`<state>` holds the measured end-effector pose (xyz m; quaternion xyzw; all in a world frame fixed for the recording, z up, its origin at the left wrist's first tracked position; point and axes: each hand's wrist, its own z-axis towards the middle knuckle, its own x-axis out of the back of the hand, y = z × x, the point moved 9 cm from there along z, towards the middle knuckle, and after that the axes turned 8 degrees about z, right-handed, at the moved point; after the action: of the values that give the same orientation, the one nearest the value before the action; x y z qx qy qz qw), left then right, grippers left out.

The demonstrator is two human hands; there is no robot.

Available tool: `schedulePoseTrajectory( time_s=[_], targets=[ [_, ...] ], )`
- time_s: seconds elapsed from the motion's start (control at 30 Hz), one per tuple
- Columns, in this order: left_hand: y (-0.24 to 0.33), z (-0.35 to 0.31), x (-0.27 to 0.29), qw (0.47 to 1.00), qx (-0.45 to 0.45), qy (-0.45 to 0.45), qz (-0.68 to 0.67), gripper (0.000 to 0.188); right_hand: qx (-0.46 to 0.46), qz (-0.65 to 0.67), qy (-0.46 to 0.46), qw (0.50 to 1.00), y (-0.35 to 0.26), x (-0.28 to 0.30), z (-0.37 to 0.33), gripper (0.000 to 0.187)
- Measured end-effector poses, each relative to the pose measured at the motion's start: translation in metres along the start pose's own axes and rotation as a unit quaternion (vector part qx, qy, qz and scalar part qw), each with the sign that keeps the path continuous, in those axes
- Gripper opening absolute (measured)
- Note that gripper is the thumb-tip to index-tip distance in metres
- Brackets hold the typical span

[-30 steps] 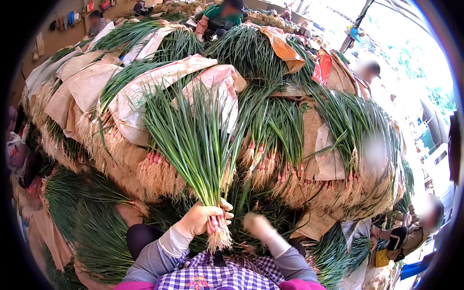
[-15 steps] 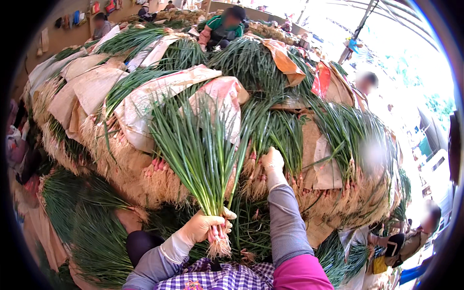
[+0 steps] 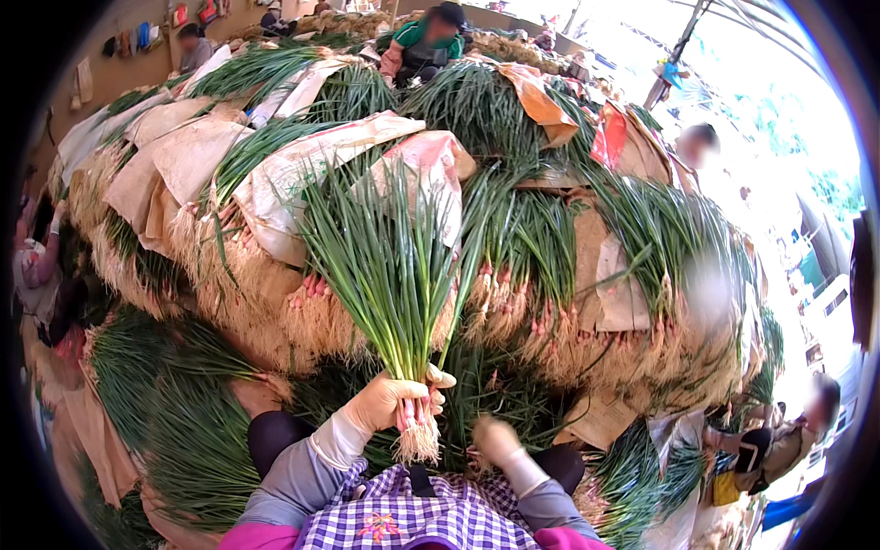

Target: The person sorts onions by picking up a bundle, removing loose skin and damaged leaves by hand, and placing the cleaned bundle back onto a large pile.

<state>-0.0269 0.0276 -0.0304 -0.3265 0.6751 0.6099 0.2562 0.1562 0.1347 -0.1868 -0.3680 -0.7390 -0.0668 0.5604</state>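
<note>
A bunch of spring onions (image 3: 392, 302) stands upright in front of me, its green leaves fanned out above and its pink bulbs and pale roots pointing down. My gloved left hand (image 3: 379, 401) is closed round the stems just above the bulbs, with the thumb across the front. Low to the right of the bunch, my gloved right hand (image 3: 496, 441) is smeared by motion; its fingers do not show clearly. It is nearest to loose green onions (image 3: 481, 390) lying on the low heap before me.
A big heap of spring onions (image 3: 632, 238) fills the far side, roots toward me, partly draped with sacks (image 3: 316, 165). More onions (image 3: 188, 431) lie at the left. A person in green (image 3: 431, 46) works behind the heap; another person (image 3: 788, 440) is at the right.
My right hand has drawn back from the roots on the heap, down toward my lap. The left hand still holds the bunch, slightly higher in the view.
</note>
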Motion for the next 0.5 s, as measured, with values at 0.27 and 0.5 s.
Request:
schedulePoseTrajectory(
  time_s=[0.27,0.5],
  targets=[
    [-0.033,-0.014,-0.053,0.960,0.053,0.025,0.272,0.022,0.131,0.707,0.056,0.692,-0.092,0.142,-0.056,0.056],
    [-0.105,-0.031,-0.165,0.787,0.194,-0.185,0.556,0.013,0.193,0.845,0.198,0.457,-0.091,0.141,-0.163,0.076]
  ],
)
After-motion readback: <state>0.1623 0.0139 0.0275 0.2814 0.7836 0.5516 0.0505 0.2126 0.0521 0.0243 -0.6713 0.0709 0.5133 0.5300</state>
